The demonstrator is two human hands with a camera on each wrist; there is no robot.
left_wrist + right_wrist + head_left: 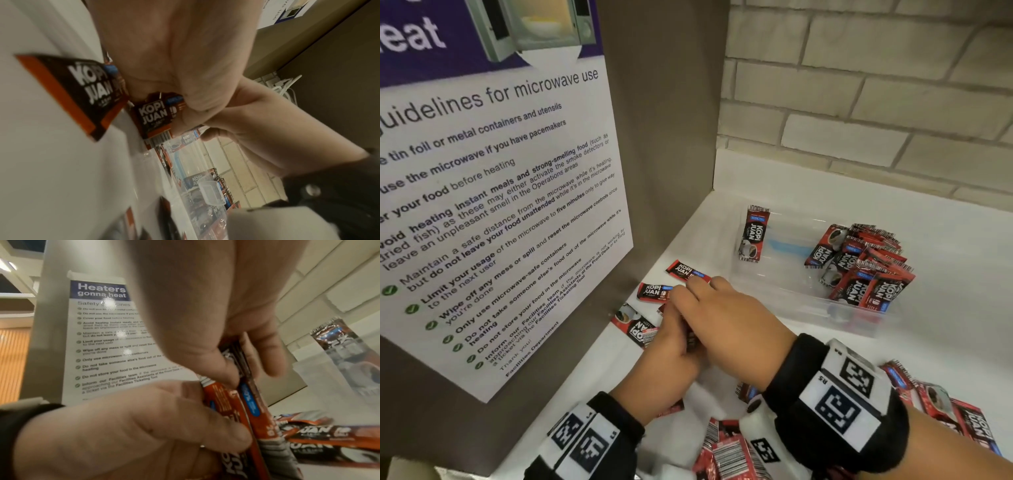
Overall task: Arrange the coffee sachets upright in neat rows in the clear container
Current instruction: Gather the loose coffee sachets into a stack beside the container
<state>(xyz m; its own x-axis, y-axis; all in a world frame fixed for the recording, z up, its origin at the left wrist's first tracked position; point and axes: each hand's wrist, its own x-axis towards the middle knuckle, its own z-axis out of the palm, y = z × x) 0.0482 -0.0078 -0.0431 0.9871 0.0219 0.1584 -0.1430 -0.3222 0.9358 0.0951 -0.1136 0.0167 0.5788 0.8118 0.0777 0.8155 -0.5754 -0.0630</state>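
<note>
My left hand [676, 337] grips a small stack of red-and-black coffee sachets [249, 412] upright on edge above the counter. My right hand [693, 298] meets it from the right, with thumb and fingers pinching the top of the same stack [690, 337]. The clear container [791, 301] lies just to the right. One sachet [753, 233] stands upright at its left end, and several sachets [863, 267] lean in a loose bunch at its right end. Loose sachets [654, 291] lie flat on the counter under and beyond my fingers.
A grey panel with a microwave guidelines poster [493, 205] rises close on the left. A pale brick wall [859, 102] backs the white counter [945, 274]. More sachets lie heaped at the near edge [726, 452] and to the right of my wrist [948, 407].
</note>
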